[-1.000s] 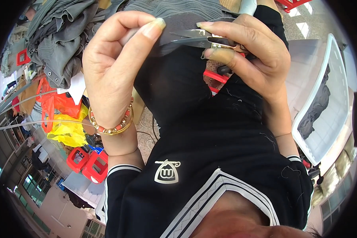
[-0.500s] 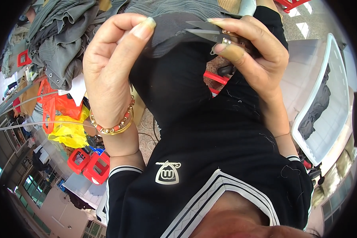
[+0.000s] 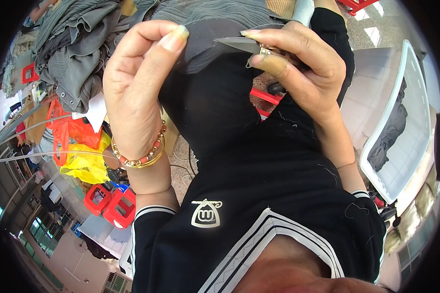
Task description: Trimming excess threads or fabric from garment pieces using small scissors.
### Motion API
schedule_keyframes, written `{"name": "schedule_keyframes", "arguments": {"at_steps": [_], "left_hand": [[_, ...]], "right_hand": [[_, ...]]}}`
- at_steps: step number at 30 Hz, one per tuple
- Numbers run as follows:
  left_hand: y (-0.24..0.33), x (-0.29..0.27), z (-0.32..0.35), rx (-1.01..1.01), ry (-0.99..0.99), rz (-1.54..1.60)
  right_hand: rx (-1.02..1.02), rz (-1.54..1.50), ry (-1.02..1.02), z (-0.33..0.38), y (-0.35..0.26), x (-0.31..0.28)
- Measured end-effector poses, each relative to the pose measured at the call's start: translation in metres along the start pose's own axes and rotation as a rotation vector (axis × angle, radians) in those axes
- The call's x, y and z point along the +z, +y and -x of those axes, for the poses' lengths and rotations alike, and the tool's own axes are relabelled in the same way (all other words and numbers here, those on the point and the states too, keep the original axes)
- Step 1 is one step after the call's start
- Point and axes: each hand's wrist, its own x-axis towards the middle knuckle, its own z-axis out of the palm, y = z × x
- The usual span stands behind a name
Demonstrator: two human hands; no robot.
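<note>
My right hand [image 3: 303, 63] grips a pair of thread snips [image 3: 237, 45] between thumb and fingers. Their pointed blades are closed together and face left, toward my other hand. My left hand [image 3: 142, 78] is raised with thumb and forefinger pinched together. Whatever lies in that pinch is too fine or hidden to make out. Between the hands, behind the blade tips, hangs dark grey ribbed fabric [image 3: 200, 51], lying over my black-clothed lap. A bracelet [image 3: 144, 158] circles my left wrist.
Grey ribbed garments [image 3: 78, 49] are heaped at the far left. Below them lie an orange-red plastic bag [image 3: 76, 129], a yellow bag [image 3: 88, 161] and red stools [image 3: 120, 205]. On the right stands a white plastic bin [image 3: 401, 141] holding dark grey cloth [image 3: 391, 132].
The snips' blades were apart and have come together. My right hand has shifted a little left, bringing the tips closer to my left hand, which has barely moved.
</note>
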Motion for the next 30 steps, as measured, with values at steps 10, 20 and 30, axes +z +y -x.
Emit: {"name": "schedule_keyframes", "arguments": {"at_steps": [10,20,30], "left_hand": [[-0.002,-0.029,0.013,0.131,-0.048,-0.483],[-0.003,-0.019,0.02,0.128,0.086,-0.325],[0.009,-0.002,0.008,-0.013,0.05,-0.034]], "right_hand": [[0.048,-0.043,0.074,0.006,0.006,0.004],[-0.01,0.064,0.035,0.001,-0.007,0.004],[-0.051,0.104,0.011,-0.006,-0.017,0.001]]}}
